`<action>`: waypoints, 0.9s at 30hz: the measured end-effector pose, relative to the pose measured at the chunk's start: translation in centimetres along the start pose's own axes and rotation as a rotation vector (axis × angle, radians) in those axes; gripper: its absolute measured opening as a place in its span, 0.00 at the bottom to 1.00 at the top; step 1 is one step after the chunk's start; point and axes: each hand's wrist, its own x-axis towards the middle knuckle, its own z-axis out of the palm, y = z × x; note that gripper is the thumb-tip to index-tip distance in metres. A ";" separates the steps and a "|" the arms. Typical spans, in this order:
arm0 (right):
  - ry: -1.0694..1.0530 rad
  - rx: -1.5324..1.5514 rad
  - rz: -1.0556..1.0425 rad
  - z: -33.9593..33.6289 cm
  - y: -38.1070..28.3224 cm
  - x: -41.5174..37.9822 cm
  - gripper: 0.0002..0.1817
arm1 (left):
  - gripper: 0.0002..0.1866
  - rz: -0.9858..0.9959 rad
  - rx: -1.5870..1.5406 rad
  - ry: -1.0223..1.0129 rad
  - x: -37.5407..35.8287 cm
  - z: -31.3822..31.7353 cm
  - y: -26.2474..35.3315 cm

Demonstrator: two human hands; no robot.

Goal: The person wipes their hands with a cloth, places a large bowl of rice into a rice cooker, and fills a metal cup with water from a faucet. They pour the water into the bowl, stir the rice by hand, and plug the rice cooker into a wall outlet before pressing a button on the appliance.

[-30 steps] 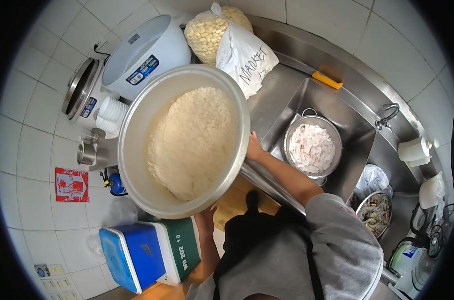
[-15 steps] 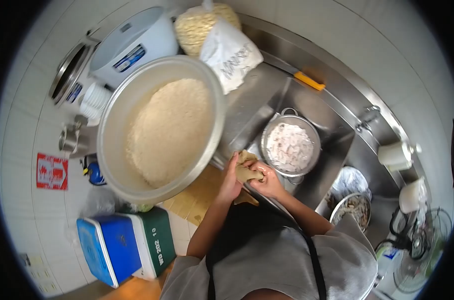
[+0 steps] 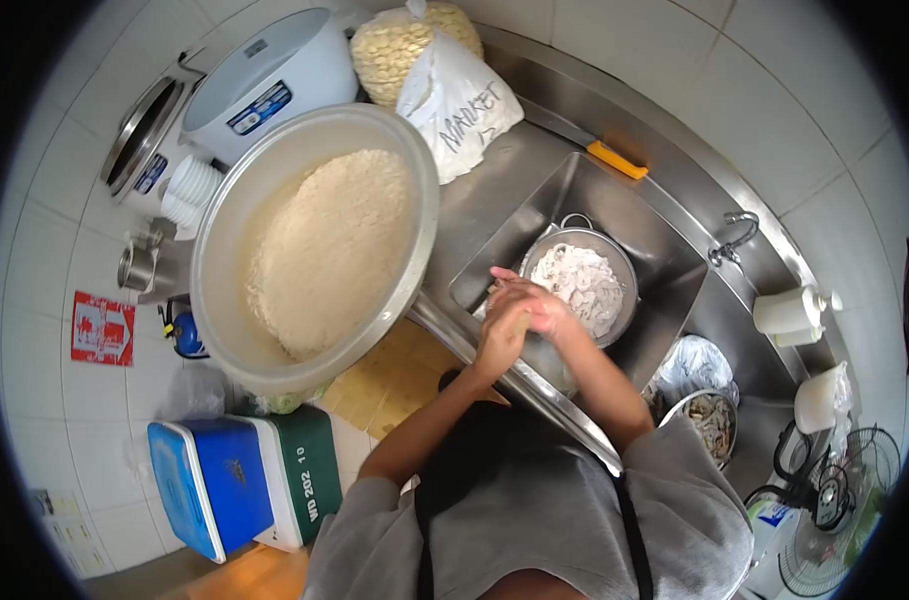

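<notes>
Both hands are coming off the big bowl's rim; left hand and right hand are now clasping over the sink, near the pan of pale pieces. A tan scrap is showing between them; can't tell whether either is gripping it. Bowl is sitting untouched, so handling is shifting sinkward. Forearms are converging forward, wrists bending.

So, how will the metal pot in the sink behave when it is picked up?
The metal pot will likely stay stiff, since its rim looks like rigid metal. It may feel rather heavy, as pale pieces are heaped inside. These look loose, so some could slide if it tilts.
</notes>
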 end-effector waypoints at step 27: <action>0.604 -2.290 0.465 -1.5 1.2 11.7 0.15 | 0.11 0.133 0.292 -0.557 -2.9 3.2 -11.8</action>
